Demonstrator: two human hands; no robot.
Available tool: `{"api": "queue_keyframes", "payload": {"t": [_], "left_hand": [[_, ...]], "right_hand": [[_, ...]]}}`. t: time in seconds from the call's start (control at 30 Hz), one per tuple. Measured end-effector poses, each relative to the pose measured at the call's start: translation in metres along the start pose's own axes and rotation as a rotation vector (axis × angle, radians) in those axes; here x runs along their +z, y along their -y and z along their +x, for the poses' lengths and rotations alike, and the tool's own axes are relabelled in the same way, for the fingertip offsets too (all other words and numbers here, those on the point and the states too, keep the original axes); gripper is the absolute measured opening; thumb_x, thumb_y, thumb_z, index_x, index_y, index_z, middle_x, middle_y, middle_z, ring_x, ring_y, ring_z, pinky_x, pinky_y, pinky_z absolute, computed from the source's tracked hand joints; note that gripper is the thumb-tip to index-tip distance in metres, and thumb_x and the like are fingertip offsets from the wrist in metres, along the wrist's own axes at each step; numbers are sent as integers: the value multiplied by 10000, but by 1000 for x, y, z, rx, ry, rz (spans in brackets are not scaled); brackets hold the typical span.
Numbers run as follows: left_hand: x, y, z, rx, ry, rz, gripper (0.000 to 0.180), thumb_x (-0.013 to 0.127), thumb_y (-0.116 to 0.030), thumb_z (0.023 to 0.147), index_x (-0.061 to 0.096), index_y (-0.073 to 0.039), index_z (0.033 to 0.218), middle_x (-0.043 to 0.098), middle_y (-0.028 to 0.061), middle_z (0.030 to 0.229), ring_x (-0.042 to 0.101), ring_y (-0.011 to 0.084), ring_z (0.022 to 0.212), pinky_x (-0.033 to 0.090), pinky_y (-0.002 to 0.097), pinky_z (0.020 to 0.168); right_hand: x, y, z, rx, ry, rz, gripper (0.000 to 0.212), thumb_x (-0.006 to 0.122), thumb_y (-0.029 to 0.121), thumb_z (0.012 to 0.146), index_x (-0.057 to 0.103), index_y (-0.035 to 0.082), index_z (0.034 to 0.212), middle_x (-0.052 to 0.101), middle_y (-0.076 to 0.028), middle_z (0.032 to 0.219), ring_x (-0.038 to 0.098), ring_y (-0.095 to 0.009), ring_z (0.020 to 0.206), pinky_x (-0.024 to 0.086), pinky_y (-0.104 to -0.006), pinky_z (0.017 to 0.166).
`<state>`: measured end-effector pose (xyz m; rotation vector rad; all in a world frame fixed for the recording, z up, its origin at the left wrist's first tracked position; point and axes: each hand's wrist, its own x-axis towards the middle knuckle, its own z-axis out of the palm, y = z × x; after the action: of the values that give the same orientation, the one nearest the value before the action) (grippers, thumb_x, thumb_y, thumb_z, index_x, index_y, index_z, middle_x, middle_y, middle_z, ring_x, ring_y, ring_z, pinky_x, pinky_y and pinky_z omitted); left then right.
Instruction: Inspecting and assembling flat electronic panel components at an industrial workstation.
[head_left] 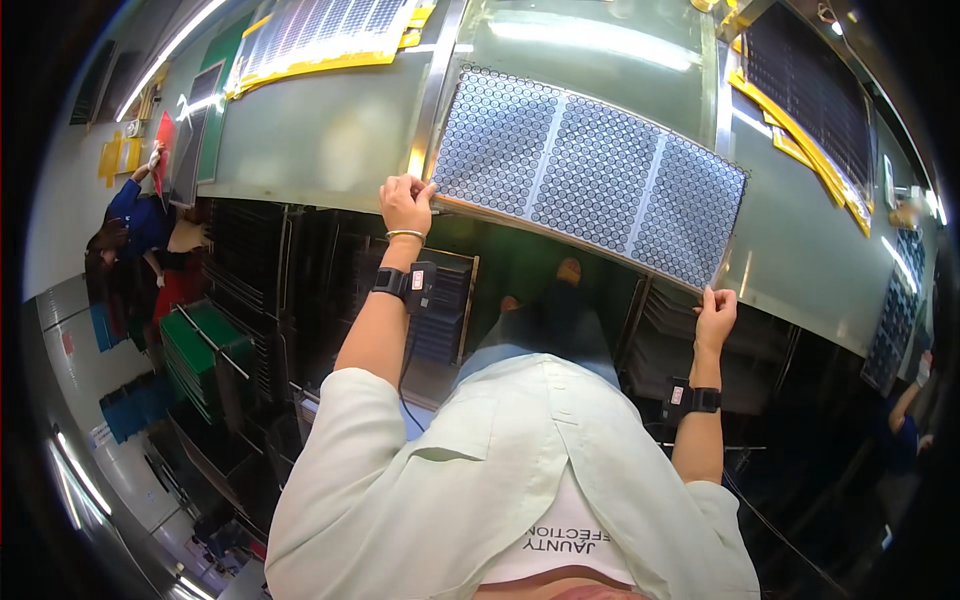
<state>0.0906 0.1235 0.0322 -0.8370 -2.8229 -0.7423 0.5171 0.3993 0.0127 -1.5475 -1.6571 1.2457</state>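
Observation:
A rectangular panel (pixel 590 175) covered with rows of small round cells, split by pale strips into three fields, lies at the worktable's near edge and overhangs it slightly. My left hand (pixel 405 203) pinches its near left corner, thumb and fingers pressed together. At the near right corner, my right hand (pixel 714 318) grips the edge between thumb and fingers. The panel slants, its right end nearer to me than its left.
Metal strips (pixel 437 95) cross the greenish worktable (pixel 310 140). Yellow-edged panels (pixel 325 40) lie at the far left, a dark panel stack (pixel 810 90) at the far right. Dark racks (pixel 440 310) stand below. A person in blue (pixel 145 220) works at left, another (pixel 905 425) at right.

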Motion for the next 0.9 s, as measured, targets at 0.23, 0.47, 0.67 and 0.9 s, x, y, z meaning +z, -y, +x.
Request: {"api": "queue_keyframes", "payload": {"t": [0.23,0.47,0.67,0.9], "left_hand": [[9,6,5,-43,10,76,297,741,-229,657,514,-95,794,518,96,820,484,300,822,387,403,730],[-12,-7,7,328,193,282,460,565,-160,782,525,-269,1227,328,5,1416,223,338,1319,239,537,998],[-16,-18,17,491,242,299,422,553,-157,804,513,-133,1223,418,38,1357,278,286,1310,216,507,1027],[38,-60,80,435,133,228,445,552,-269,827,499,-56,1214,469,88,1299,363,276,1255,259,461,1008]], "right_hand": [[-10,6,1,53,2,-52,136,606,78,813,477,43,792,486,-35,707,494,-126,628,468,-266,547],[28,80,73,-707,-91,-1047,452,561,278,827,479,110,1238,422,-59,1311,348,-301,1225,296,-462,985],[47,85,141,-668,-92,-1117,444,494,314,862,466,98,1249,423,-50,1315,346,-286,1231,278,-473,1002],[48,82,139,-713,-99,-1085,439,460,272,881,429,81,1275,425,-55,1305,368,-247,1223,264,-461,1014]]}}
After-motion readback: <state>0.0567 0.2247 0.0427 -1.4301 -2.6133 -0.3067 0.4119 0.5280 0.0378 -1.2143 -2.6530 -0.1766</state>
